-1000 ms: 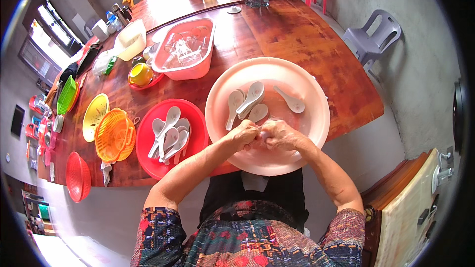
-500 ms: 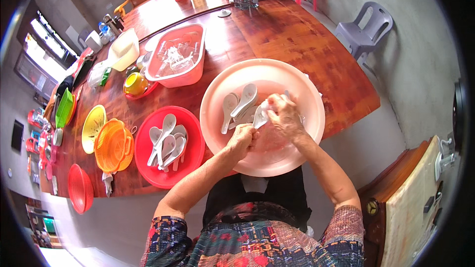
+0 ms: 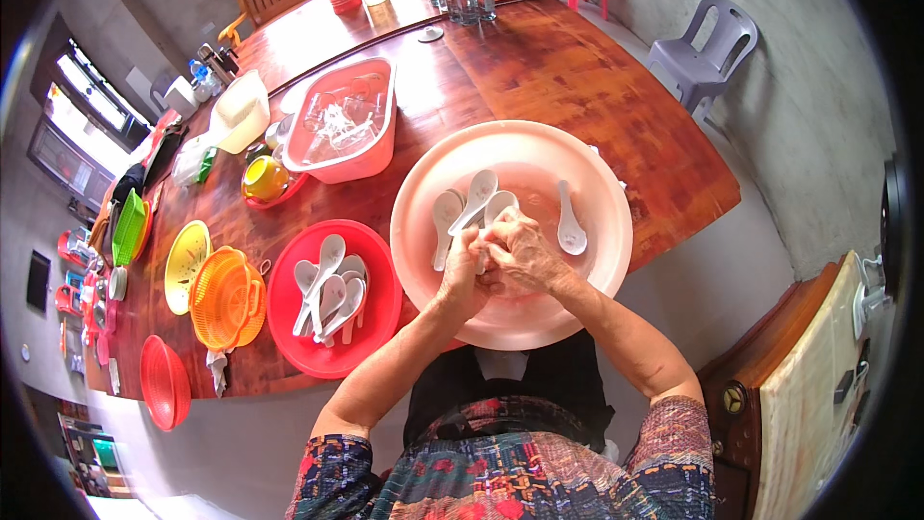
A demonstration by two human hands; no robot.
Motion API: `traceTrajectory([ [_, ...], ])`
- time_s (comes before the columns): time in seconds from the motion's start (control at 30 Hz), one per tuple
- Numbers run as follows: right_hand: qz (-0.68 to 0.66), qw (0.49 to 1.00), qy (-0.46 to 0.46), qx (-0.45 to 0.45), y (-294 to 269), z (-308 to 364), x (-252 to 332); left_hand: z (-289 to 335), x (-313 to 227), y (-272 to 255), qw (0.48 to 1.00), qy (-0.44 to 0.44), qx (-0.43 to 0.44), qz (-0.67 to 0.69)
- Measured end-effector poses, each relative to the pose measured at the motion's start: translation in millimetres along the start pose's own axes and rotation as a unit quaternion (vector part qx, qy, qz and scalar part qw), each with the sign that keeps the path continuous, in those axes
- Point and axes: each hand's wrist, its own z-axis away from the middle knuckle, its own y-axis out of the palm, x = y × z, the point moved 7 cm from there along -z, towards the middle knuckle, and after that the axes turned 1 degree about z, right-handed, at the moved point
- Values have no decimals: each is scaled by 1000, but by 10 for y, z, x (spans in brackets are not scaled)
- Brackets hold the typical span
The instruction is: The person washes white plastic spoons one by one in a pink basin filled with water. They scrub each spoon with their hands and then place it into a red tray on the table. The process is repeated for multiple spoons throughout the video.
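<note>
- a glossy brown wooden table [image 3: 549, 67] spreads from near to far and carries most of the wares.
- a gray plastic chair [image 3: 693, 55] stands beyond the table's right edge, close to the wall.
- a wide pale pink basin [image 3: 608, 178] sits at the near right of the table, just in front of the person, under both hands.
- a red round tray [image 3: 289, 337] lies left of the basin, near the table's near edge.
- a pink rectangular tub [image 3: 361, 159], holding clear items, stands farther off, beyond the tray.
- an orange basket [image 3: 228, 299] rests left of the tray.
- the left hand [image 3: 465, 277] is over the near part of the basin, its fingers closed on a pale object [image 3: 482, 260], mostly hidden.
- the right hand [image 3: 523, 246] meets it from the right, fingers bent and pressed close; whether it pinches the same object cannot be told.
- white spoons [image 3: 474, 200] lie grouped in the basin's left part, just beyond the hands.
- more spoons [image 3: 330, 291] are heaped on the tray.
- a lone spoon [image 3: 572, 231] lies in the basin's right part, apart from the group.
</note>
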Motion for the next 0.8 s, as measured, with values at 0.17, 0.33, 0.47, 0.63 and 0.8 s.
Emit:
traceTrajectory([
  [0.17, 234, 956, -99, -145, -272, -28, 306, 9, -78, -2, 989, 64, -27, -130],
  [0.33, 70, 986, 21, -153, -337, -265, -187, 46, -79, 36, 972, 111, 11, -207],
  [0.47, 78, 979, -52, -179, -307, -199, -109, 18, -198, 75, 950, 121, -8, -287],
  [0.63, -120, 966, 156, -170, -310, -211, -450, -8, -129, -64, 983, 18, -7, -181],
  [0.8, 319, 946, 43, 31, -235, -106, -637, -40, -176, -71, 994, 45, -22, -98],
])
